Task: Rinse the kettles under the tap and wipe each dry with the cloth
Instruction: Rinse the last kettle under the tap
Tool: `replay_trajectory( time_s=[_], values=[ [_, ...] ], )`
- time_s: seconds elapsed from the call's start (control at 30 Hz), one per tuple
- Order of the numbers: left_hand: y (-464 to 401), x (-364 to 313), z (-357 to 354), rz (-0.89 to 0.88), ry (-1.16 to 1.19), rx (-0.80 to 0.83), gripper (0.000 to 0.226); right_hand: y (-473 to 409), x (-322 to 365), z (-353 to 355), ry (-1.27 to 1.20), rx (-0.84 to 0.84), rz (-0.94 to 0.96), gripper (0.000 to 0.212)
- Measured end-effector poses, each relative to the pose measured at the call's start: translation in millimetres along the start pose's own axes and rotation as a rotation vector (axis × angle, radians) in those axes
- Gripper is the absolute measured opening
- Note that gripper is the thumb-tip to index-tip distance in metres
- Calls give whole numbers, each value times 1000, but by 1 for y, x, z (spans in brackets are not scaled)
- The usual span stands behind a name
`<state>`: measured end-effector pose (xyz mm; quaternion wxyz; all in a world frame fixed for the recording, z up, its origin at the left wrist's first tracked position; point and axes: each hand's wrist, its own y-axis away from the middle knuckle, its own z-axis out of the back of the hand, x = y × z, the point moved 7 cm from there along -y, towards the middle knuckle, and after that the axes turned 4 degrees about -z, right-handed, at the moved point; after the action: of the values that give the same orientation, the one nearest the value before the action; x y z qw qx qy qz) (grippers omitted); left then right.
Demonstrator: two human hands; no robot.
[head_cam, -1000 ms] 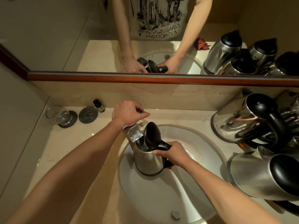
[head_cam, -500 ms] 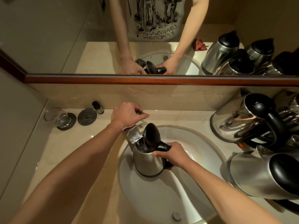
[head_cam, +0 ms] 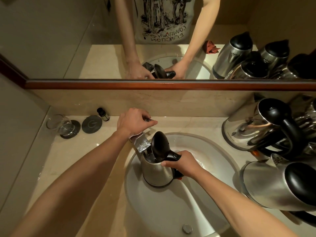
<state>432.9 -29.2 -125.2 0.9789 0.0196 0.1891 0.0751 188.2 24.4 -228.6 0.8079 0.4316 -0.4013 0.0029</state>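
Right hand (head_cam: 183, 164) fingers grip kettle (head_cam: 158, 170) handle in sink (head_cam: 213, 151); left hand (head_cam: 135, 121) fingers curled on tap (head_cam: 141, 144) lever.

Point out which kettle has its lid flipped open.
The kettle standing in the sink basin, held by the right hand; the kettles on the counter at right have lids shut.

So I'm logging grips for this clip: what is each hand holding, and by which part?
Right hand grips the kettle by its black handle. Left hand grips the tap by its lever on top.
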Motion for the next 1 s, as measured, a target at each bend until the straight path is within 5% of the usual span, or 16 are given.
replay_trajectory(
  time_s=[1.0],
  values=[
    [0, -1, 1, -3, -16, -13, 53, -2, 2, 1, 5, 13, 1, 66]
  ],
)
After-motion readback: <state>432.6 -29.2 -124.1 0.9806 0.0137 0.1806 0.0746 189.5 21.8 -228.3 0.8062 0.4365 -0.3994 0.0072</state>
